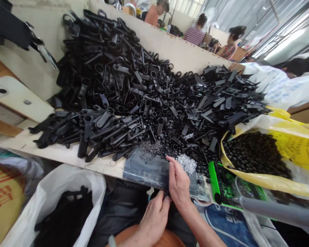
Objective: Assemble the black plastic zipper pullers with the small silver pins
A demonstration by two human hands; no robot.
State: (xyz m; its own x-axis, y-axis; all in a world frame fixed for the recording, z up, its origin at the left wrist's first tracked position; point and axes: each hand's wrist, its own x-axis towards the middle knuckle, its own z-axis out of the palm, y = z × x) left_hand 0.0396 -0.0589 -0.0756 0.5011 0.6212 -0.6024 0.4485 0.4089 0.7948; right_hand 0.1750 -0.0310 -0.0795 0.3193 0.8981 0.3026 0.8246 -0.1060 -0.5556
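My left hand is closed on a small black plastic part in front of the table edge; most of the part is hidden by the fingers. Beside it and slightly higher, my right hand reaches over the dark table mat, thumb and fingers pressed together. Whatever those fingers hold, if anything, cannot be made out. Just right of its fingertips lies a heap of silver pins. Small grey screws are scattered to the left, and tiny black pieces lie just beyond the fingertips.
Black plastic handles are piled high across the table. Flat black pieces fill its right side. At right are a yellow bag of black caps, a green tray and a grey tube. A white sack stands lower left. Several people sit beyond.
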